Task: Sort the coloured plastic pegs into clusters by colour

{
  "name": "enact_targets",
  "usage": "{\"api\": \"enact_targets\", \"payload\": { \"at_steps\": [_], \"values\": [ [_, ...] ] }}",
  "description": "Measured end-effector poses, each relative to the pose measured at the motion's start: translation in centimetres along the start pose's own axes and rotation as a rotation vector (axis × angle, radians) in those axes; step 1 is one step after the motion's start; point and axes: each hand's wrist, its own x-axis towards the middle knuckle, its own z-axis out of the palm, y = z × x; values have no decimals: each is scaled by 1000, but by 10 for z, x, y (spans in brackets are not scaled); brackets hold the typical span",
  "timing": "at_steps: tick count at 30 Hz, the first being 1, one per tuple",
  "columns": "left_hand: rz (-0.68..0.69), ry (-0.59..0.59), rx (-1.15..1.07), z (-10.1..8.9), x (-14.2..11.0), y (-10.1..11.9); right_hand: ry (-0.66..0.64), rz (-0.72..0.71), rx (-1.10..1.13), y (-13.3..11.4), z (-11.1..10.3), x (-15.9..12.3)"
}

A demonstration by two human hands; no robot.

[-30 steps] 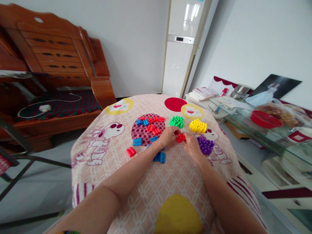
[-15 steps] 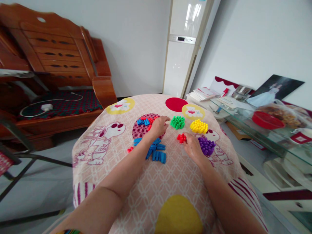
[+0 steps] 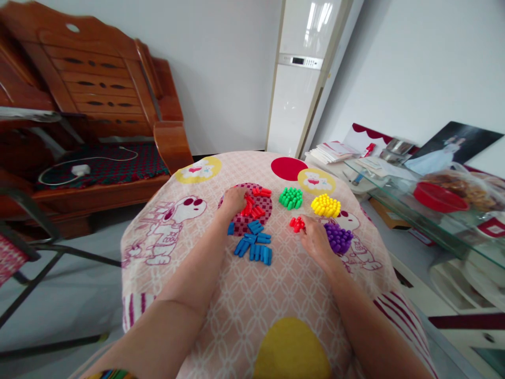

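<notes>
My left hand (image 3: 235, 200) is over the left side of the checked circle, fingers bent down at the loose red plastic pieces (image 3: 252, 209). Its fingertips are partly hidden, so whatever they pinch does not show. Around a small cluster of red pieces (image 3: 296, 224), the fingers of my right hand (image 3: 314, 236) are closed at its right edge. Blue pieces (image 3: 260, 253) lie scattered below the circle, some partly behind my left wrist. Upright clusters of green pieces (image 3: 291, 198), yellow pieces (image 3: 325, 205) and purple pieces (image 3: 338, 238) stand at the right.
A patterned cloth covers the round table (image 3: 288, 295). On the right is a glass shelf (image 3: 398, 189) with a red bowl (image 3: 441, 197) and papers (image 3: 333, 151). A wooden bench (image 3: 102, 100) stands at the back left, and a tall white cabinet-like unit (image 3: 295, 105) behind the table.
My left hand has moved left across the checked circle, uncovering red pieces and now hiding some blue ones. My right hand stays by the red cluster. The view has shifted slightly.
</notes>
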Motion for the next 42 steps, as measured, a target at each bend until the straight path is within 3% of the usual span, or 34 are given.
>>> {"api": "enact_targets", "payload": {
  "at_steps": [5, 9, 12, 16, 20, 23, 29, 34, 42],
  "values": [
    [166, 61, -64, -2, 12, 25, -15, -12, 12, 1, -1, 1],
    [302, 15, -40, 5, 32, 53, -16, -16, 28, 2, -2, 1],
    [299, -42, 37, 11, 44, 63, -17, -9, 34, 1, -4, 1],
    [256, -27, 58, 9, 47, 64, -17, -15, 43, 0, -5, 1],
    [237, 50, -10, -5, 28, 66, -14, -16, 42, 0, -4, 2],
    [301, 94, -276, -11, 3, 70, -9, -14, 31, 0, -2, 2],
    [442, -69, -667, 7, -40, 78, -8, 5, -1, -1, -3, 1],
    [485, -37, -802, 16, -48, 87, -14, 7, -9, -3, -5, 1],
    [568, 41, -742, 26, -44, 105, -63, 20, -23, -6, -8, 1]
  ]
}}
